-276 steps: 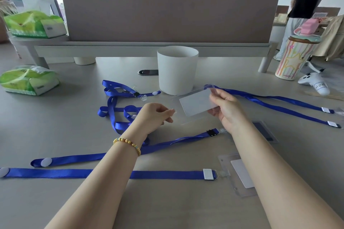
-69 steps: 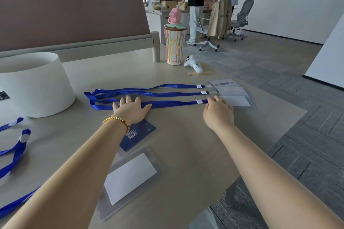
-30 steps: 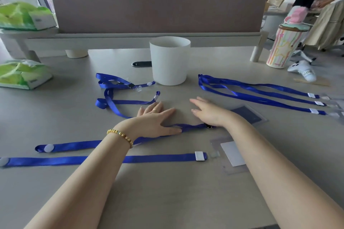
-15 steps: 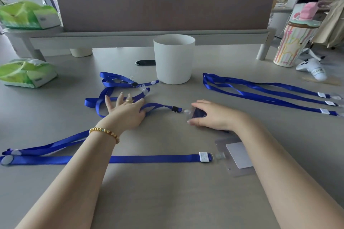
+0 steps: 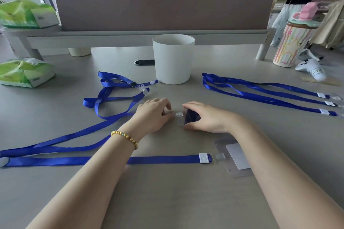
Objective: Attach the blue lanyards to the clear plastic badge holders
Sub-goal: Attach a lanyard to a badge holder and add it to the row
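At the table's middle my left hand (image 5: 152,114) pinches the clip end of a blue lanyard (image 5: 61,140) whose strap trails off to the left. My right hand (image 5: 206,118) grips a clear badge holder with a dark blue card (image 5: 190,117), tilted up off the table. The clear clip tab (image 5: 179,114) sits between the two hands. Nearer me lies another blue lanyard (image 5: 158,160), its clip touching a clear badge holder with a white card (image 5: 236,156). Three lanyards (image 5: 260,89) with holders lie at the right.
A white cup (image 5: 173,59) stands just behind my hands. A loose lanyard (image 5: 115,82) is tangled to its left. Green tissue packs (image 5: 24,72) sit at far left. A striped tumbler (image 5: 290,46) and a white controller (image 5: 310,68) are at far right. A person stands behind.
My left hand slid right along the lanyard to its clip end. My right hand lifted the blue-card holder's edge. The two hands have come together.
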{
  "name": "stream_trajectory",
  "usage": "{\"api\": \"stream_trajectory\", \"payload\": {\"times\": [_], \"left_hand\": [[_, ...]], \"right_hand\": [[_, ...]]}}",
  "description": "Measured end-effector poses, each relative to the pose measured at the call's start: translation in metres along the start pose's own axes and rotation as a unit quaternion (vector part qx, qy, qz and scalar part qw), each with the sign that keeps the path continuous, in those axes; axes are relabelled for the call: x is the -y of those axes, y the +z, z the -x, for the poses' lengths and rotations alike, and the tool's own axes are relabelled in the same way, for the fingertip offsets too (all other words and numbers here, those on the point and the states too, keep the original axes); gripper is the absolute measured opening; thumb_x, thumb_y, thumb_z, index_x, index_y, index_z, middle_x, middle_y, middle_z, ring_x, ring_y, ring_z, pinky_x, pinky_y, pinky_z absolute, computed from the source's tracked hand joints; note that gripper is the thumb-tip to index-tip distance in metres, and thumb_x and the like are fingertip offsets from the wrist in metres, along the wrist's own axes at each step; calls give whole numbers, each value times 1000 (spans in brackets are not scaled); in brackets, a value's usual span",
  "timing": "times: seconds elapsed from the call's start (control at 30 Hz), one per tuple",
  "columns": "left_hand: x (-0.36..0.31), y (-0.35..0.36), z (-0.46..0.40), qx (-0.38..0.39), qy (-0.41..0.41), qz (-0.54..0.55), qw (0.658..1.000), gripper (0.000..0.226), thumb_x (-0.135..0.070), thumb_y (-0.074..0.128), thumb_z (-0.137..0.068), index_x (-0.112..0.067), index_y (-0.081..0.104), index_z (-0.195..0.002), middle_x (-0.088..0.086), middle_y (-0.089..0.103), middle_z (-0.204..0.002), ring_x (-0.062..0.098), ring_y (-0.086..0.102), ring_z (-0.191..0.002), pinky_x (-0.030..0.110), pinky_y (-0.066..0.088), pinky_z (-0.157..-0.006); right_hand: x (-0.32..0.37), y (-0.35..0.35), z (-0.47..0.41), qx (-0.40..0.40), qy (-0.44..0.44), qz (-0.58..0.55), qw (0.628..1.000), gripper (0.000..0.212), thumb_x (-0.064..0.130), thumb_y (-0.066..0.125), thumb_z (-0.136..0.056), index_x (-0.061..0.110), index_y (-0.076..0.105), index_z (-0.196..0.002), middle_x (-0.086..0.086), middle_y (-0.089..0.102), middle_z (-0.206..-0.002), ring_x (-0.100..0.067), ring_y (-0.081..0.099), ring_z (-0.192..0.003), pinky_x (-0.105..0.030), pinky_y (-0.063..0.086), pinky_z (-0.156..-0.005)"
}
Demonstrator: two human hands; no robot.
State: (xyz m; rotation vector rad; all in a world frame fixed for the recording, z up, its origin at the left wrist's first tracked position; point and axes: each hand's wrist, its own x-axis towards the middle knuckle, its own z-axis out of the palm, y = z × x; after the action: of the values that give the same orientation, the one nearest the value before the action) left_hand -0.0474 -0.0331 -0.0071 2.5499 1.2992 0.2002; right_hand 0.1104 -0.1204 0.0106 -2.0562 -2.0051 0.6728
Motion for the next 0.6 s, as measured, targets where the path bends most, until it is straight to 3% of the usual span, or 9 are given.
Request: {"api": "stream_trajectory", "payload": {"times": [0.07,0.13,0.2,0.3,0.43,0.53,0.6], "left_hand": [[3,-5,0,59,-13,1,998,30,-44,51,-89,-20,54,-108,0,55,-101,20,54,-91,28,43,-76],[6,-8,0,86,-5,19,996,27,-39,53,-90,-17,56,-105,1,56,-100,19,54,-86,25,42,-72],[8,-9,1,84,11,26,996,21,-35,52,-91,-18,55,-102,1,56,-97,16,53,-81,23,41,-68],[11,-10,4,60,16,45,997,11,-29,49,-93,-19,51,-96,-1,55,-91,11,49,-72,19,37,-58],[9,-16,5,95,-20,100,990,28,-29,50,-93,-16,57,-116,0,60,-102,15,56,-85,20,45,-67],[8,-20,7,104,-23,78,991,32,-34,52,-91,-13,62,-114,2,63,-106,16,58,-90,24,45,-77],[9,-21,8,124,-27,74,989,28,-30,51,-92,-12,63,-109,2,62,-97,14,55,-81,22,43,-71]], "right_hand": [[0,0,0,14,-3,-6,1000,75,37,61,-86,21,20,-147,10,23,-152,-9,34,-132,-18,28,-101],[0,1,0,16,-4,-3,1000,79,39,61,-85,21,17,-148,9,21,-154,-10,30,-135,-20,26,-104],[-2,1,0,8,3,19,1000,82,43,60,-84,22,13,-148,8,15,-156,-12,19,-141,-28,19,-115],[-2,0,1,0,9,34,999,82,45,60,-84,23,14,-148,8,14,-156,-13,14,-143,-31,15,-117],[0,2,0,-4,-4,13,1000,79,43,62,-83,27,18,-147,7,20,-155,-14,18,-142,-32,18,-116],[0,3,0,-2,-16,15,1000,76,40,61,-85,26,19,-146,7,20,-154,-13,17,-141,-27,16,-113],[0,5,-1,-8,-21,9,1000,74,40,60,-86,26,20,-146,7,20,-154,-12,15,-142,-26,15,-112]]}}
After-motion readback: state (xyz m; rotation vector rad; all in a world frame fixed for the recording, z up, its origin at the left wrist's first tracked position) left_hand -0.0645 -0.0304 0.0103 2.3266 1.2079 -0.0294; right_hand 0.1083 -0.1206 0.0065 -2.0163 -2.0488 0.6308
